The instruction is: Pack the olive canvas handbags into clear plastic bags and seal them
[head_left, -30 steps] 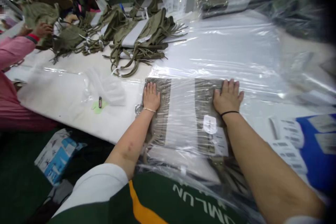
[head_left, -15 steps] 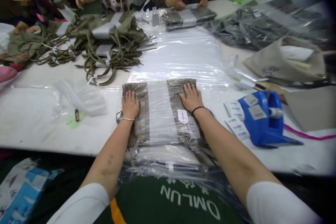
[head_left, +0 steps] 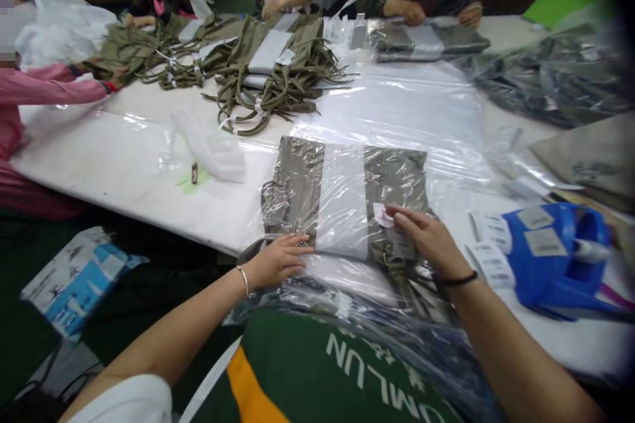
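A folded olive cloth item [head_left: 300, 178] with straps lies in a clear plastic bag at the table's near edge. A wide white band [head_left: 343, 198] runs down its middle. My left hand [head_left: 278, 259] rests on the bag's lower left part, fingers stretched out. Over the right side is my right hand [head_left: 427, 234], its fingers extended and close together, with nothing seen gripped. Its fingertips are at a small white tag [head_left: 383, 214]; I cannot tell whether they touch it. The bag's open end spreads loosely toward my green apron [head_left: 297, 357].
A blue tape dispenser [head_left: 546, 251] with labels stands at right. Flat plastic bags [head_left: 397, 99] lie beyond the package. Olive strapped pieces [head_left: 268, 66] are piled at back left, bagged ones [head_left: 540, 73] at back right. Co-workers sit opposite; a pink sleeve [head_left: 59, 86] reaches in from the left.
Both hands have slid from the package's upper sides toward me, the left to its lower edge, the right to near the tag. The camera view has swung left.
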`<action>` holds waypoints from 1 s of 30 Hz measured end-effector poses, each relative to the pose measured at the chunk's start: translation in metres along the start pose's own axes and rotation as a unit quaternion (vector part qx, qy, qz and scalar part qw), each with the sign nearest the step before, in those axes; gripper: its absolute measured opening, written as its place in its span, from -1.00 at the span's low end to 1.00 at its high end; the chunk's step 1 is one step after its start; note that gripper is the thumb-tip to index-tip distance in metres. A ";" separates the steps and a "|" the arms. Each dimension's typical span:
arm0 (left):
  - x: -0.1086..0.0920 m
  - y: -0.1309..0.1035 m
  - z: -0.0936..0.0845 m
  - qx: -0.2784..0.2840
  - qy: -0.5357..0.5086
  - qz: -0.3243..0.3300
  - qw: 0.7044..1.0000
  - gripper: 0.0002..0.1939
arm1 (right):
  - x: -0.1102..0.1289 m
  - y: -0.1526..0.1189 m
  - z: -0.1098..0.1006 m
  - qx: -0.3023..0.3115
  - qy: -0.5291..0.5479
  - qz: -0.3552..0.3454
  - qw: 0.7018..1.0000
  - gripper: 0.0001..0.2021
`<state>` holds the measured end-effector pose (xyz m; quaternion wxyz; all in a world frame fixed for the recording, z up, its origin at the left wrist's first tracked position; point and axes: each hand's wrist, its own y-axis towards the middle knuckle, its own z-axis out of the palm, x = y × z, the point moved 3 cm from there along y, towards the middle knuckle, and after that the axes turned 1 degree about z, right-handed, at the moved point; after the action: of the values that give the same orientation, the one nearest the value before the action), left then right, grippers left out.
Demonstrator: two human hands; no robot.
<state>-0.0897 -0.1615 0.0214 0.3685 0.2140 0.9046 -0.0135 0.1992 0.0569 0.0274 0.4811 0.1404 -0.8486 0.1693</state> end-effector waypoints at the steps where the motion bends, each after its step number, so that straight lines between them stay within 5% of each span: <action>1: 0.001 0.000 0.001 -0.042 0.004 -0.003 0.999 -0.78 | 0.014 -0.017 0.003 0.019 0.010 -0.010 1.000 -0.58; 3: 0.001 0.005 -0.002 -0.094 0.003 -0.006 0.996 -0.75 | 0.051 -0.048 0.012 0.064 0.024 -0.041 0.997 -0.61; 5: -0.003 0.009 -0.004 -0.079 0.009 0.011 0.997 -0.77 | 0.092 -0.080 0.027 0.180 0.038 -0.062 0.981 -0.61; 8: -0.010 0.003 0.004 0.018 0.068 0.057 0.996 -0.75 | 0.134 -0.129 0.068 0.458 0.050 -0.082 0.884 -0.62; 10: -0.009 -0.005 0.013 0.043 0.121 0.059 0.990 -0.85 | 0.141 -0.150 0.097 0.548 0.054 -0.087 0.830 -0.62; 15: -0.003 -0.018 0.020 0.014 0.134 0.037 0.990 -0.81 | 0.115 -0.150 0.145 0.470 0.022 -0.039 0.882 -0.59; 18: -0.001 -0.030 0.026 0.047 0.129 0.080 0.987 -0.68 | 0.108 -0.151 0.156 0.500 0.042 -0.024 0.865 -0.59; 22: 0.005 -0.043 0.030 0.041 0.081 0.081 0.993 -0.89 | 0.105 -0.158 0.161 0.491 0.039 -0.023 0.870 -0.63; 27: -0.012 -0.033 -0.011 -0.132 -0.101 0.055 0.985 -0.82 | 0.102 -0.169 0.162 0.473 -0.003 -0.067 0.879 -0.60; 30: -0.043 -0.018 -0.040 -0.230 -0.171 0.088 0.954 -0.82 | 0.106 -0.140 0.163 0.346 -0.082 -0.112 0.928 -0.54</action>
<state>-0.0959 -0.1873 0.0769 0.5563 0.1963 0.7846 0.1909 0.0772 -0.1461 0.0620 0.3473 0.4060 -0.7523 0.3855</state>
